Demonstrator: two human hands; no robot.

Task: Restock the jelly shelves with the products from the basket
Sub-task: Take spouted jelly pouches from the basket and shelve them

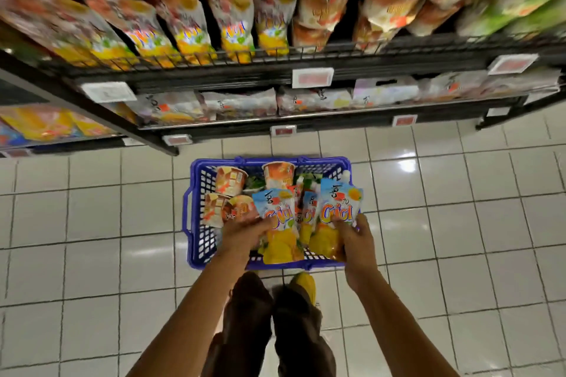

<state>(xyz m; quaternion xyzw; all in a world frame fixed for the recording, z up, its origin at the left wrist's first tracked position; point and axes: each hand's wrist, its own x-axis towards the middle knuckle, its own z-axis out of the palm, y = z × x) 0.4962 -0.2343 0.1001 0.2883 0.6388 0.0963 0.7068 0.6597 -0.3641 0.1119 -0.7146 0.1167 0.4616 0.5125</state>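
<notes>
Seen from the head camera, a blue basket (187, 214) stands on the white tiled floor (92, 217) just in front of the jelly shelves (214, 70). Both hands reach down into it. The left hand (245, 234) grips one blue-and-yellow jelly pouch (280, 232) by its lower half, fingers curled round it. The right hand (356, 240) grips a second pouch (335, 211) of the same kind at the basket's right side. A third pouch (307, 214) stands between the two. Orange jelly cups (230, 181) lie in the basket's left and far parts. On the upper shelf a row of matching shelf pouches (186, 30) leans forward, blurred. White price tags (312, 77) hang on the shelf edges
</notes>
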